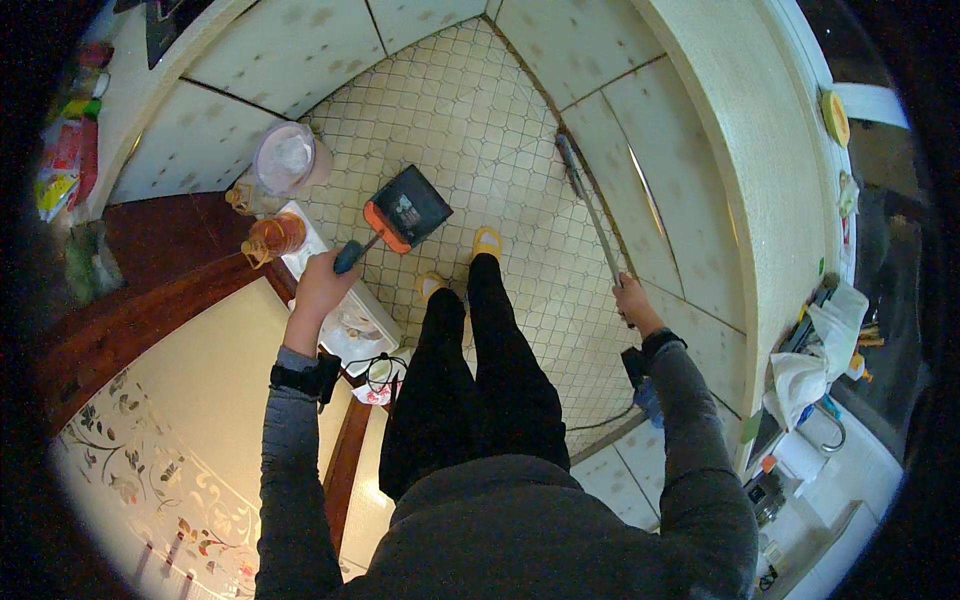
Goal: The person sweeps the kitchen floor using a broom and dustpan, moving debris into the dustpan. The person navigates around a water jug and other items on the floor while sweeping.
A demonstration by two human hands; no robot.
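Observation:
My left hand grips the dark handle of a dustpan, which has a black pan and an orange rear edge. The pan is low over or on the tiled floor, left of my feet; whether it touches is hard to tell. On the other side, my right hand is closed around the grey stick of a broom. The broom's narrow head lies along the foot of the right-hand cabinets.
A lidless-looking pale bucket, a bottle of amber liquid and a white foam box line the left side. Cloths and a sink tap are on the right counter. A cord crosses the floor behind my right side.

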